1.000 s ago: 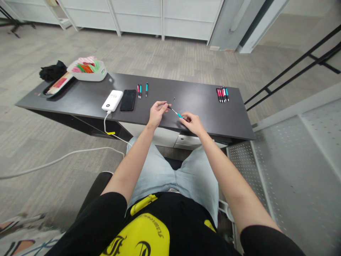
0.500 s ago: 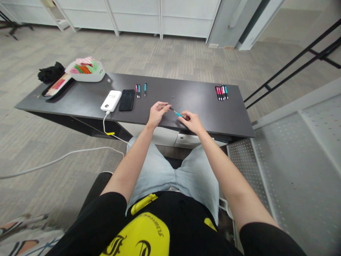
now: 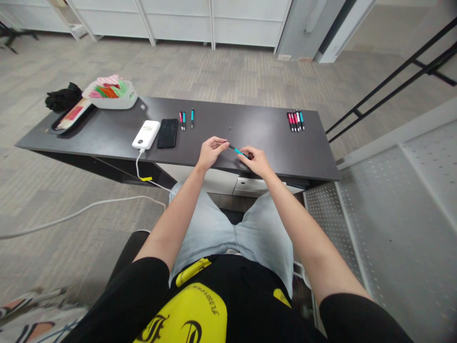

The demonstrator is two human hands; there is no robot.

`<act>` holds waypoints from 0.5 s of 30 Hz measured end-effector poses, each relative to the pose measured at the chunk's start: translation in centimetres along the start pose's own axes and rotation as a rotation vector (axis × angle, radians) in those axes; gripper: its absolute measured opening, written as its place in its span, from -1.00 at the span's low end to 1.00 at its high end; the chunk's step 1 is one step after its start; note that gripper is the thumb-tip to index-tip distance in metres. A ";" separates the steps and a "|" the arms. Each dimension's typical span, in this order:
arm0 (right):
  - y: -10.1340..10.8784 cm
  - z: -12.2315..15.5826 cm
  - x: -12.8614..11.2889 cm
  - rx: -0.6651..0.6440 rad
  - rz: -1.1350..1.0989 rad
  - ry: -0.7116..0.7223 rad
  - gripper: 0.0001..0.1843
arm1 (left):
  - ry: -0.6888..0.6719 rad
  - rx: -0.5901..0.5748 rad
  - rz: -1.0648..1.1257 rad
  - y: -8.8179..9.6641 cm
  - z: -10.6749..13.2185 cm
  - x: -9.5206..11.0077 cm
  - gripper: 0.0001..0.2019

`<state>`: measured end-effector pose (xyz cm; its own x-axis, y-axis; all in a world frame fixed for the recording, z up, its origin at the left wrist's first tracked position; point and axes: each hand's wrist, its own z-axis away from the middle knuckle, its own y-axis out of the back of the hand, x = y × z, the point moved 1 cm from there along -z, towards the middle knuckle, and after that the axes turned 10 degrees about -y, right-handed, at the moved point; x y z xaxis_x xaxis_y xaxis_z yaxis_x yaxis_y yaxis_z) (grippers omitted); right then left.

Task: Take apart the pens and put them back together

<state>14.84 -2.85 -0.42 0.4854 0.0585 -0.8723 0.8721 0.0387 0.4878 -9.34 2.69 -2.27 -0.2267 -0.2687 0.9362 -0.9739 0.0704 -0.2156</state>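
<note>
A teal-and-black pen [image 3: 238, 150] is held slantwise between my two hands, low over the front of the dark table [image 3: 210, 125]. My left hand [image 3: 211, 151] pinches its black end between thumb and fingers. Around the other end of the teal barrel, my right hand [image 3: 255, 159] is closed, hiding that tip. Just beyond the hands lies a small, thin piece [image 3: 230, 129], too small to name. Left of it rest a red pen [image 3: 181, 120], a teal pen [image 3: 184, 120] and another teal pen [image 3: 192, 117] set apart.
Several red, white and teal pens [image 3: 295, 121] lie in a row at the right. On the left are a black phone [image 3: 167, 133], a white power bank [image 3: 146, 134] with a cable, a white basket [image 3: 116, 101], a black tray [image 3: 73, 119] and black cloth [image 3: 63, 97].
The pen's black end and teal barrel have come together; the pale, thin section between them no longer shows. Both hands keep hold in nearly the same place. The view has shifted slightly.
</note>
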 end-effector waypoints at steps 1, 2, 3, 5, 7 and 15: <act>0.0 -0.1 0.2 -0.001 -0.003 0.000 -0.70 | -0.004 -0.005 -0.002 0.0 0.0 -0.1 -0.48; -0.1 -0.1 0.3 -0.001 -0.008 0.003 -0.69 | -0.007 -0.008 -0.002 0.1 0.0 -0.1 -0.46; -0.1 -0.2 0.4 -0.001 -0.014 0.007 -0.69 | -0.010 -0.009 0.002 0.1 0.0 -0.1 -0.45; -0.2 -0.2 0.5 0.002 -0.021 0.007 -0.68 | -0.011 -0.011 0.015 0.1 0.0 -0.1 -0.41; -0.2 -0.2 0.5 0.006 -0.018 -0.007 -0.67 | -0.004 -0.016 0.023 0.1 0.1 0.0 -0.38; 0.0 -0.5 0.5 0.025 0.058 0.018 -0.61 | 0.004 -0.010 0.012 0.1 0.1 0.0 -0.38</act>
<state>15.08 -2.34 -0.86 0.5343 0.0775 -0.8418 0.8438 0.0103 0.5365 -9.44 2.65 -2.35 -0.2382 -0.2639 0.9347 -0.9710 0.0828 -0.2241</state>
